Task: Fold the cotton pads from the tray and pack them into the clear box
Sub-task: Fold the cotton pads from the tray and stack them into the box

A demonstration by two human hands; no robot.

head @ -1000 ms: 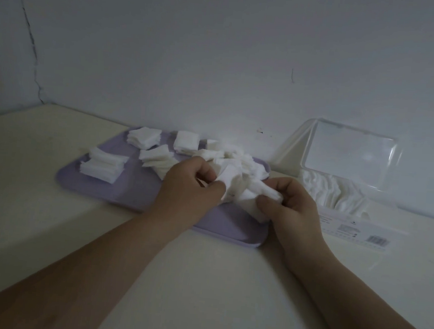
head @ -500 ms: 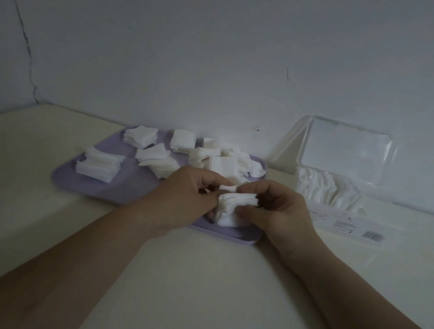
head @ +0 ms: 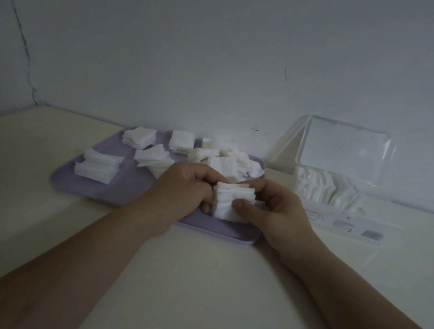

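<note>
Left hand and right hand both grip one stack of cotton pads from opposite sides (fingers curled) above the tray near edge. Clear box, lid up, stands right of the tray.

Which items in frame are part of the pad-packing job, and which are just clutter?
In the job: pad bundle gripped by left hand and right hand; pad stacks on purple tray; clear box, lid open.
Lying about: barcoded label sheet beside the box.
</note>
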